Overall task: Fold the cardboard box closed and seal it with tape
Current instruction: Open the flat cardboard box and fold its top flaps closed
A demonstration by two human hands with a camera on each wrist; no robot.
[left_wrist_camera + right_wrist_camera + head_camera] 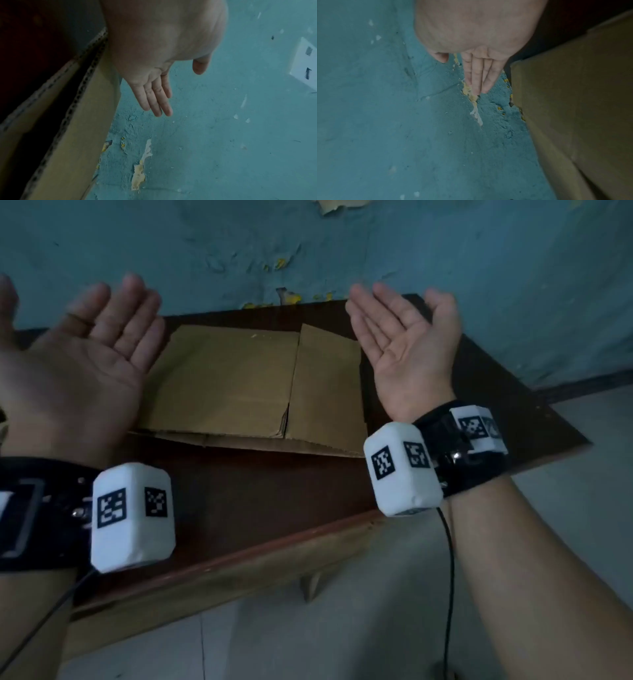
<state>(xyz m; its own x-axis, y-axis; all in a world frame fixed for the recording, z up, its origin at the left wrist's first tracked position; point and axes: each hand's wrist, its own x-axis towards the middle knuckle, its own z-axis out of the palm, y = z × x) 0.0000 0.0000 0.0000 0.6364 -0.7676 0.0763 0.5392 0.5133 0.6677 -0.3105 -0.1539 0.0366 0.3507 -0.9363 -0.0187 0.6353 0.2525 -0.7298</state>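
Two bare palms faced up, fingers straight, holding nothing: left hand [85, 350], right hand [404, 344]. Between and below them, flattened corrugated cardboard box [253, 385] lay on dark wooden table [260, 501].

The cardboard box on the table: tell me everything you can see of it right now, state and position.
The cardboard box is plain brown corrugated board, lying collapsed flat on the dark wooden table, close to the blue wall. A crease runs front to back right of its middle, and a lower layer sticks out along the near edge. The left wrist view shows fluted cut edges. No tape or print is visible on it. Neither the left hand nor the right hand touches it; both are held palm up above its sides.
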